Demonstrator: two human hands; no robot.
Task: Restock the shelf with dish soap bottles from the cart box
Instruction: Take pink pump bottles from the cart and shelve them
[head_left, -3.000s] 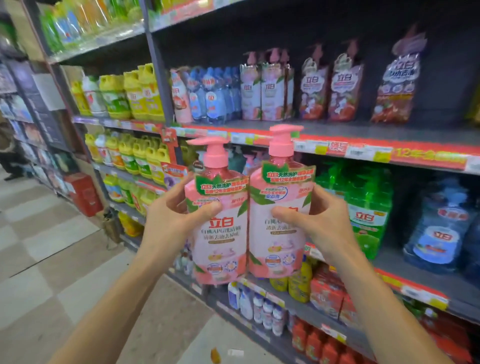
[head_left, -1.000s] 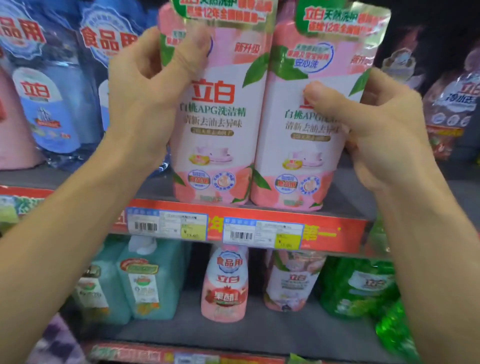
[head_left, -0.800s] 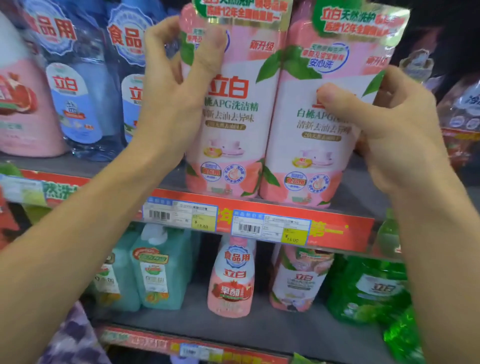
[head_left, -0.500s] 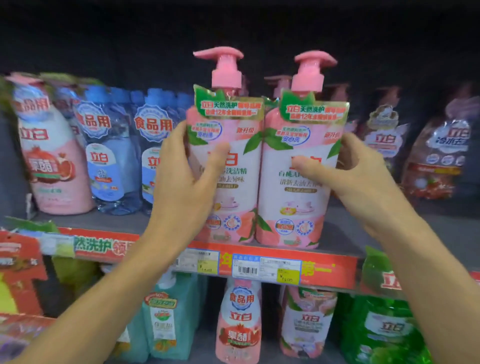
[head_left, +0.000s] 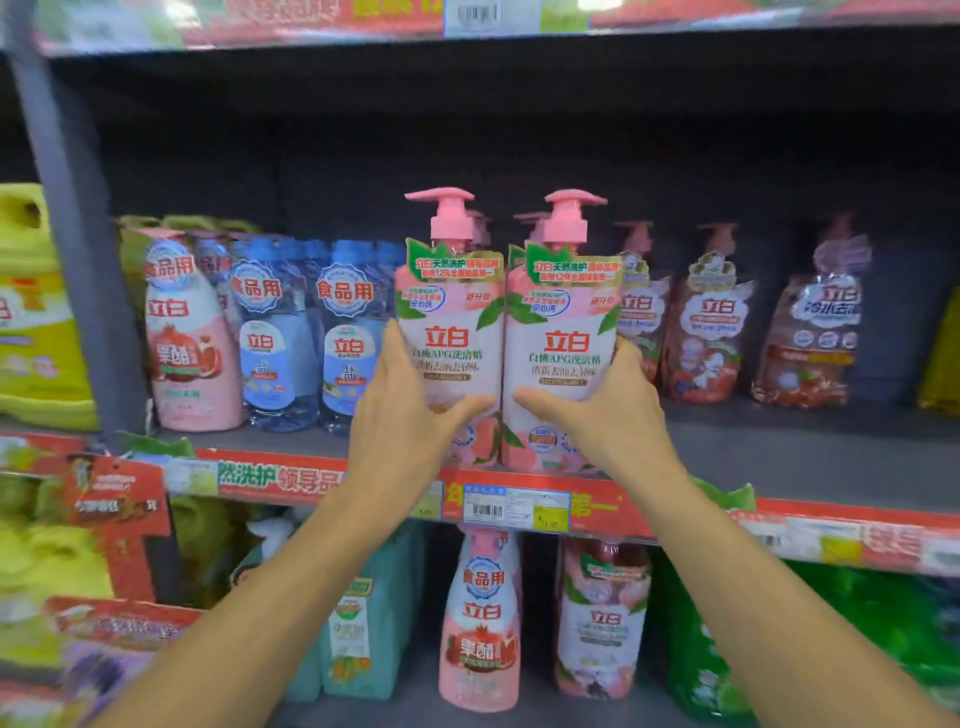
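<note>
Grey shelf (head_left: 810, 467) with red price strip, carrying two upright pink dish soap bottles (head_left: 452, 332) (head_left: 563, 338) side by side at front edge; left hand (head_left: 400, 431) and right hand (head_left: 613, 421) gripping outer sides, fingers curled behind, thumbs pressed across lower labels

Bright overhead store light falls on the front of the shelf (head_left: 810, 467), while its back wall sits in deep shadow. The centre is fairly sharp; the edges smear with motion blur and bow with wide-angle distortion. Foil labels glint faintly.
</note>
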